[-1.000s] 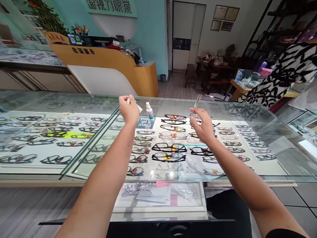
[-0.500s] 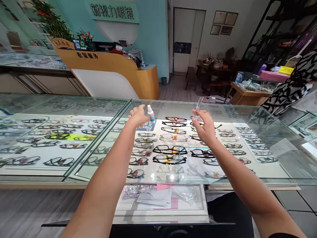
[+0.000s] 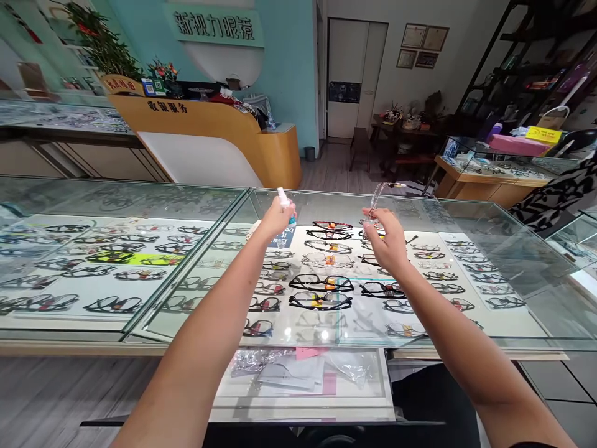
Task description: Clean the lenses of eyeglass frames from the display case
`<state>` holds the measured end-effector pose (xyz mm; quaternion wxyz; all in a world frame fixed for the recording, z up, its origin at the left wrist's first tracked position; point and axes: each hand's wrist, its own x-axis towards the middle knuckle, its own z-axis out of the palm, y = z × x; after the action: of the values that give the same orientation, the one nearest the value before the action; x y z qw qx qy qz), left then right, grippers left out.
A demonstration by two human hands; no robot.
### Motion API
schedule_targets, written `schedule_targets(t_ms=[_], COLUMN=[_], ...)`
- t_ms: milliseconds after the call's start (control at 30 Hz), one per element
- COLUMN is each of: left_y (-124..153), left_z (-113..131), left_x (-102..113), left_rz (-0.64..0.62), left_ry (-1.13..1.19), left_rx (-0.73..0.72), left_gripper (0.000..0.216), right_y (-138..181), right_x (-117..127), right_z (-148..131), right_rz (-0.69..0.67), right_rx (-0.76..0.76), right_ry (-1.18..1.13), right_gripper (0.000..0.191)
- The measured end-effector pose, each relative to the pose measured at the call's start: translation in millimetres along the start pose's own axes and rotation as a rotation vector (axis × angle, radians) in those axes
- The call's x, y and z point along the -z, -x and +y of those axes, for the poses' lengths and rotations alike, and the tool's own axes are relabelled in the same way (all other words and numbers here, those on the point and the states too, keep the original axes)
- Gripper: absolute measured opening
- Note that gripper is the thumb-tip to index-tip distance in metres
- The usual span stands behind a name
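Note:
My left hand (image 3: 274, 221) is closed around a small white spray bottle (image 3: 282, 197), whose nozzle top sticks up above my fingers; a bit of its blue label shows beside them. The bottle is over the far part of the glass counter (image 3: 321, 341), but I cannot tell whether its base still touches the glass. On the right, my right hand (image 3: 388, 235) pinches a pair of clear-framed eyeglasses (image 3: 375, 196) near the counter's far edge, one temple pointing right. Part of that frame is hidden behind my fingers.
Rows of eyeglasses (image 3: 321, 283) lie inside the glass display case beneath my arms. Below the counter an open drawer (image 3: 303, 404) holds papers and plastic bags. A person's patterned sleeve (image 3: 555, 186) is at the right. A wooden cashier desk (image 3: 275, 155) stands beyond.
My left hand has moved slightly right and closed on the spray bottle, which stood beside it before. My right hand keeps the eyeglasses in nearly the same place. The patterned clothing at right has shifted.

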<state>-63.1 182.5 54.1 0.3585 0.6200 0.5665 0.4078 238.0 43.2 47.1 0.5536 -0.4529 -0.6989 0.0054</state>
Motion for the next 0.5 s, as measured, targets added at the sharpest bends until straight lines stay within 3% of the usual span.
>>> schedule_targets(t_ms=[133,200,267,367,500], left_y=[18,28,38,51,62], left_z=[27,39,49,58,65], left_x=[-6,-9,-12,-17,-23], left_rz=[-0.187,-0.291,-0.404,-0.570,-0.714], left_ry=[0.573,0.726,0.814,0.851,0.822], left_rx=[-0.039,-0.050,-0.043,-0.011,0.024], left_gripper=[0.038,0.036,0.043,0.077,0.091], right_y=[0,0,0,0,0], right_x=[-1,-1,-1,0,0], right_z=[-2,-4,-6,-10,-16], right_rz=[-0.010,-0.031,-0.053,-0.088,-0.138], right_rx=[-0.044,-0.070,-0.085,-0.091,-0.108], right_ry=[-0.116,-0.159,-0.176,-0.197,-0.238], right_gripper=[0.015,0.017,0.021,0.025,0.025])
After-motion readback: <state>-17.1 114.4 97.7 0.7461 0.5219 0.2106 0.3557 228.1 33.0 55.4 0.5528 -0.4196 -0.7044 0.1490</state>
